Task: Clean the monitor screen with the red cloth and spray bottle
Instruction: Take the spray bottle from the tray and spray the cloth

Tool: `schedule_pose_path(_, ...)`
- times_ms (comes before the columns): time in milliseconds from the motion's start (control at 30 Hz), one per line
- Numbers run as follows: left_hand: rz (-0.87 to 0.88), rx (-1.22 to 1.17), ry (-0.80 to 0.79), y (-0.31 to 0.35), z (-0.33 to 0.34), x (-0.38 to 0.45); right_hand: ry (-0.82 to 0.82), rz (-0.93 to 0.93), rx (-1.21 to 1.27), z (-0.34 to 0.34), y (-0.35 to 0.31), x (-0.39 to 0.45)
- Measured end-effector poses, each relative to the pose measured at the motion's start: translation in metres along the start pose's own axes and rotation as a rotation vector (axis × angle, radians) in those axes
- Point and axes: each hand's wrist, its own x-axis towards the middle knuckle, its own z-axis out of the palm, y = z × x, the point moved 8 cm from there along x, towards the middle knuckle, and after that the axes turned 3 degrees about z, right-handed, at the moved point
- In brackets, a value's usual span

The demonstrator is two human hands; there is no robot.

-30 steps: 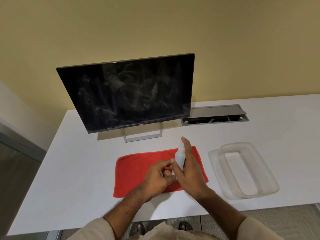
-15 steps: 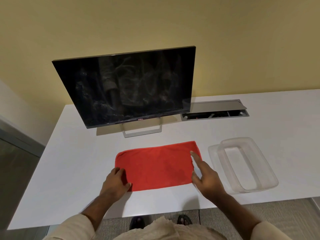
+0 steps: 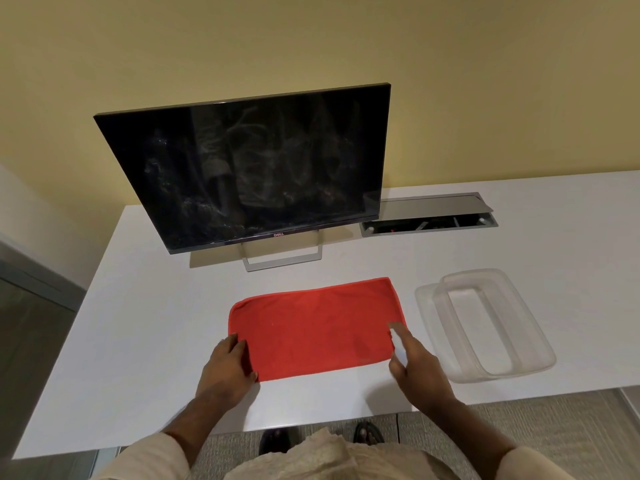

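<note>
Both hands off the bottle since a second ago: left hand (image 3: 227,368) holds the red cloth's (image 3: 313,327) near-left corner, right hand (image 3: 412,367) flat, fingers straight, at its right edge beside the spray bottle (image 3: 398,348). Dell monitor (image 3: 249,174) smeared; wiping comes next

Both forearms reach forward, bare below pale rolled sleeves; the left hand (image 3: 227,367) lies knuckles up with fingers bent under at the tips; the right hand (image 3: 414,365) is flatter, fingers stretched ahead, thumb apart.
</note>
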Motion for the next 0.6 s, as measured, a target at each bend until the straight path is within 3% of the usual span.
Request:
schedule_pose_path(400,0.038,0.036,0.085,0.015,-0.008,0.003,-0.109,-0.187,0.334,0.014,-0.059,0.031)
schedule_pose_path(600,0.024,0.039,0.075,0.018,-0.009,0.008,-0.043,-0.185,0.441,0.015,-0.052,0.032)
